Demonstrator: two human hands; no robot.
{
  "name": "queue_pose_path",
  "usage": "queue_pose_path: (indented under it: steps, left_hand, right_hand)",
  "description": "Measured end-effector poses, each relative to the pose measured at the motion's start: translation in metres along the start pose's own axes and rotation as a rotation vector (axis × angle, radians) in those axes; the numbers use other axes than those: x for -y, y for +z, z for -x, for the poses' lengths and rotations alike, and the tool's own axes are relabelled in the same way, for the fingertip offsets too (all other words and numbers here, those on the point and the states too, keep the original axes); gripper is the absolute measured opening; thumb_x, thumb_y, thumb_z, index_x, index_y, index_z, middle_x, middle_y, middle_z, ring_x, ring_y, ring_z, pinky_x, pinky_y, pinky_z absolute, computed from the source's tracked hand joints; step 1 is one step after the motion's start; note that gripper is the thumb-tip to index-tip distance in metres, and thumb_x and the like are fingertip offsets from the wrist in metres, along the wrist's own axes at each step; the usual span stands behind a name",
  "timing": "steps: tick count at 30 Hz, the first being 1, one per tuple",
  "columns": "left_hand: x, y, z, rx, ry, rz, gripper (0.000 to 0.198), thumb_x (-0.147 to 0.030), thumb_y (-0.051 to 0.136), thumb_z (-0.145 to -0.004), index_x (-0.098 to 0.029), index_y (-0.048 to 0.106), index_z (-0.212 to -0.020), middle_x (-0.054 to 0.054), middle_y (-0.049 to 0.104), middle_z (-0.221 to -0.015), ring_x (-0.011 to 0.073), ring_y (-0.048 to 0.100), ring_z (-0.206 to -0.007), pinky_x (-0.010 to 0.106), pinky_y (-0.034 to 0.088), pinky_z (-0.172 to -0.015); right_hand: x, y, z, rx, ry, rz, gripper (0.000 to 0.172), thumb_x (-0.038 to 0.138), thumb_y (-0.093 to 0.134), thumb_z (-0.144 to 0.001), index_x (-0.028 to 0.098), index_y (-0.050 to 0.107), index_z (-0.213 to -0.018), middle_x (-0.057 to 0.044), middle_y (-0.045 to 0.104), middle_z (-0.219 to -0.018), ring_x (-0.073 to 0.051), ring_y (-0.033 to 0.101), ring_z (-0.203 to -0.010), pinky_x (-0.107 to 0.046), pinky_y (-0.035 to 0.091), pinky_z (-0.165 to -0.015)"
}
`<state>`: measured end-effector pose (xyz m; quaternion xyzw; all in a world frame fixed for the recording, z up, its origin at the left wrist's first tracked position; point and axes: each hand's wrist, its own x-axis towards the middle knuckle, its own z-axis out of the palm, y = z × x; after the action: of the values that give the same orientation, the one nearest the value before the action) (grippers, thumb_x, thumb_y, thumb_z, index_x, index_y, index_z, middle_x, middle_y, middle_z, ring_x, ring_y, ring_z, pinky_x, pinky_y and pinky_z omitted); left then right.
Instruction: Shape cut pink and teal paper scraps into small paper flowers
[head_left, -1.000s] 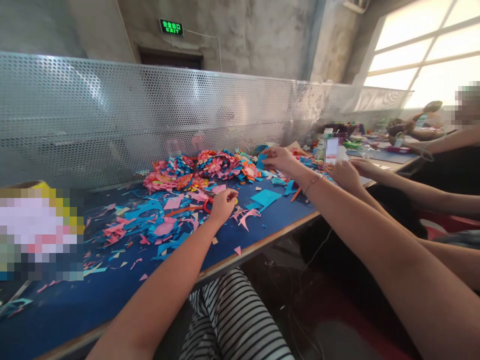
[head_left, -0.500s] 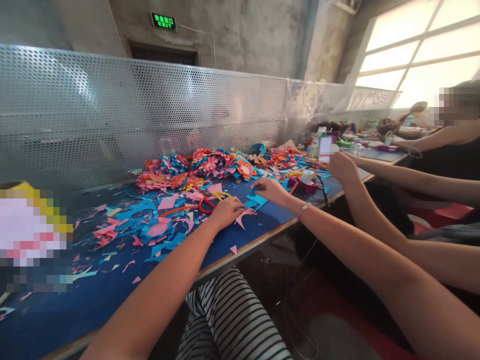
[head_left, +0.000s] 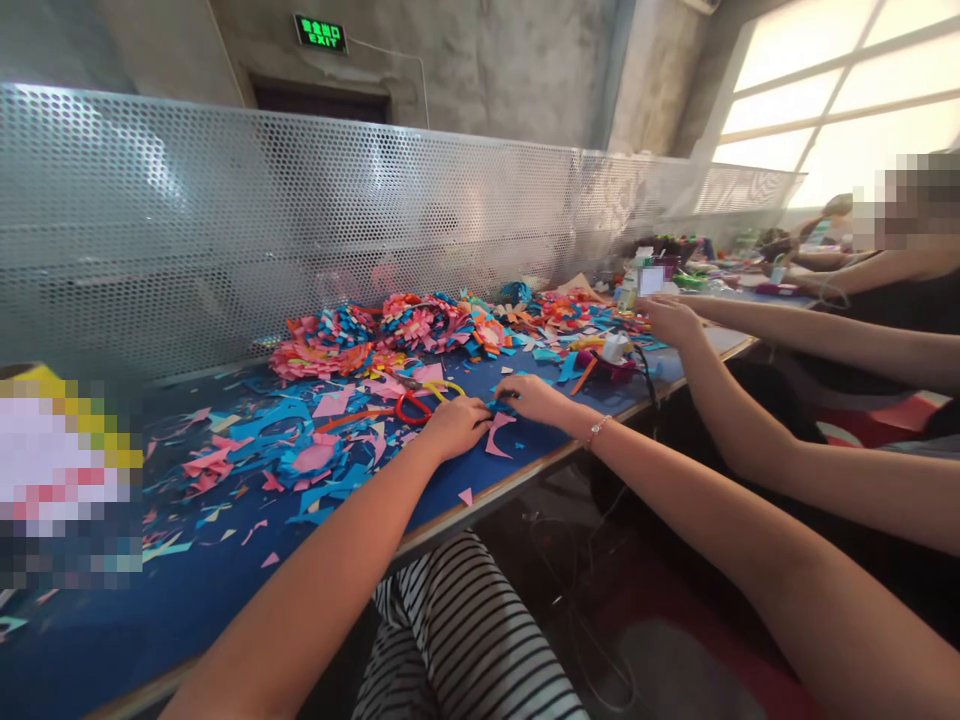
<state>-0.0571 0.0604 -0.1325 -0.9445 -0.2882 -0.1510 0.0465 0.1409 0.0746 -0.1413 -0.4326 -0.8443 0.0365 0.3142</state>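
Observation:
My left hand [head_left: 459, 424] and my right hand [head_left: 534, 398] meet near the table's front edge, their curled fingertips on a small piece of blue paper [head_left: 502, 404]. Most of that paper is hidden by the fingers. A curved pink scrap [head_left: 498, 438] lies just in front of them. Scissors with a red loop [head_left: 412, 406] and a yellow loop rest left of my left hand. Further left, a blue paper flower with a pink centre [head_left: 315, 455] lies among cut scraps.
Paper flowers [head_left: 420, 325] are heaped along the perforated metal divider [head_left: 315, 200]. Another person's hand [head_left: 675, 320] is at the right, near a white plug [head_left: 616, 347] with a black cable. A blurred box stands at the far left.
My right hand has moved left to my left hand. The blue paper, which lay flatter and wider, is now bunched between the fingertips. The other person's hand has lowered slightly.

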Motion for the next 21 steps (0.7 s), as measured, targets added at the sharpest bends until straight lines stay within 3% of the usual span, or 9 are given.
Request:
queue_pose_path:
  steps: [11,18,21]
  left_hand:
    - [0.001,0.003,0.0,0.002,0.007,-0.05,0.028,-0.026,0.044,-0.089,-0.021,0.068,-0.102,0.004,0.066,-0.107,0.0206,0.057,-0.099,0.032,0.045,-0.085]
    - [0.004,0.005,0.0,-0.01,0.028,-0.042,0.029,-0.024,0.043,-0.088,-0.02,0.068,-0.103,0.004,0.066,-0.107,0.0204,0.056,-0.1,0.031,0.044,-0.086]
    - [0.005,0.005,0.0,-0.022,0.033,-0.026,0.028,-0.025,0.043,-0.089,-0.02,0.068,-0.101,0.004,0.066,-0.105,0.02,0.057,-0.097,0.031,0.045,-0.085]
  right_hand:
    - [0.001,-0.009,-0.001,0.105,0.002,0.037,0.024,0.005,0.047,-0.074,0.015,0.068,-0.084,-0.006,0.069,-0.084,-0.014,0.061,-0.077,-0.022,0.043,-0.071]
    - [-0.012,-0.022,-0.008,-0.052,0.161,-0.383,0.011,0.019,0.063,-0.067,0.019,0.069,-0.076,-0.002,0.067,-0.068,-0.017,0.061,-0.069,-0.026,0.048,-0.066]
    - [-0.02,-0.031,-0.011,-0.085,0.186,-0.425,0.012,0.02,0.067,-0.065,0.022,0.069,-0.077,-0.002,0.067,-0.064,-0.019,0.062,-0.07,-0.028,0.05,-0.065]
